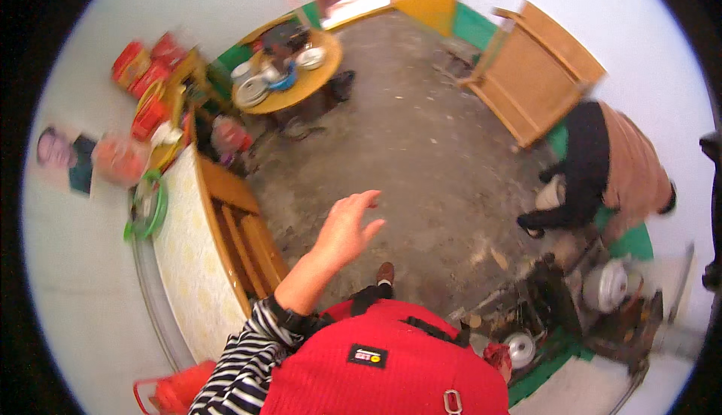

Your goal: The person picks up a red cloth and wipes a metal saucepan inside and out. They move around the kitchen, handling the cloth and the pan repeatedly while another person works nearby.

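Observation:
My left hand (348,224), its fingers spread and slightly bent, hovers over the bare concrete floor with nothing in it. The arm wears a black-and-white striped sleeve. Beside it on the left stands a wooden cabinet or table (228,189) with a pale patterned top. A red garment (389,364) covers my front, and one brown shoe (386,272) shows below. My right hand is not plainly visible; a blurred, reddish shape lies at the garment's right edge, by a round metal lid (520,349).
Another person (606,161) bends over at the right, near an upturned wooden table (533,74). A round table (287,96) with dishes stands at the back left. A green basin (161,206), a red container (183,388) and a lidded metal pot (606,288) are around me.

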Demonstrator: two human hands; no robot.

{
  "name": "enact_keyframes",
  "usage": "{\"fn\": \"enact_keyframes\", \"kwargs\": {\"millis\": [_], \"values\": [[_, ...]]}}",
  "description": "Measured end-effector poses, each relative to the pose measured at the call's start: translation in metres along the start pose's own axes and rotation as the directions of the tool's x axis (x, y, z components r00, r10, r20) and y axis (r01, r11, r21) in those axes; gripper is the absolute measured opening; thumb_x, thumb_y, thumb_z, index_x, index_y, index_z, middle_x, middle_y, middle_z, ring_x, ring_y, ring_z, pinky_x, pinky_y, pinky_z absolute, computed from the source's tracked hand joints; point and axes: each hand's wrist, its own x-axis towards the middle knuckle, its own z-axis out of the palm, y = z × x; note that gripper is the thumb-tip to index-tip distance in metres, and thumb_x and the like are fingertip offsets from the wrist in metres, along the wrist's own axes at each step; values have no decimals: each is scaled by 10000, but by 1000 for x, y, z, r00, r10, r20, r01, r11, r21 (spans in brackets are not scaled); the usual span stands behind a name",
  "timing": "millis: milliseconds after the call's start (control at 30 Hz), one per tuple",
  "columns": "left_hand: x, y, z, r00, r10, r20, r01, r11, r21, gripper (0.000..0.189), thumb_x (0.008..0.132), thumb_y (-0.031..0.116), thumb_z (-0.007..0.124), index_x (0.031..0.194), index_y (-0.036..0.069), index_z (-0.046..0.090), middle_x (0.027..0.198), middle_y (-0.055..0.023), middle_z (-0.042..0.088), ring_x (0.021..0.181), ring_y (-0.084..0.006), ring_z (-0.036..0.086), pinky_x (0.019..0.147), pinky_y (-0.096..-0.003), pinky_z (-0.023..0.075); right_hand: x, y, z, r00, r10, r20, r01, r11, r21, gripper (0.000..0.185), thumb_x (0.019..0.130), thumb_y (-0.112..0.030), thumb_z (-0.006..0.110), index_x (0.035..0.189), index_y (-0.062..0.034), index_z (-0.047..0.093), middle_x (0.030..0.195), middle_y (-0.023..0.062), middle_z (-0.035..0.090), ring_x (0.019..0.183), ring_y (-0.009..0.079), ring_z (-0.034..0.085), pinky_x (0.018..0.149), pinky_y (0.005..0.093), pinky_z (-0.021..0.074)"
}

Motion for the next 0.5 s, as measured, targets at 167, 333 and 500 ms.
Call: {"fn": "enact_keyframes", "kwargs": {"millis": [167, 333, 500], "values": [[-9, -12, -8, 979, -202, -20, 202, 979, -8, 581, 820, 146, 721, 1332, 51, 465, 1265, -158, 523, 1187, -338, 529, 996, -413, 443, 29, -29, 38, 999, 0, 39, 5, 992, -128, 419, 856, -170, 698, 1247, -78, 579, 1157, 100, 648, 997, 260, 645, 860, 395, 531], [-15, -28, -16, 946, -307, -106, 306, 952, -26, 573, 804, 153, 740, 1300, 56, 469, 1317, -183, 467, 1212, -376, 499, 999, -423, 441, 47, -54, 58, 996, -22, 86, 39, 978, -203, 425, 854, -169, 702, 1250, -81, 577, 1157, 99, 646, 994, 256, 645, 860, 399, 532], [-6, -56, -15, 950, -258, -178, 256, 966, -34, 304, 777, 137, 754, 934, 24, 519, 1291, -203, 505, 1182, -395, 509, 962, -421, 448, 60, -74, 84, 990, -65, 126, 93, 970, -226, 431, 852, -169, 706, 1253, -83, 574, 1157, 98, 645, 991, 252, 646, 859, 402, 533]]}}
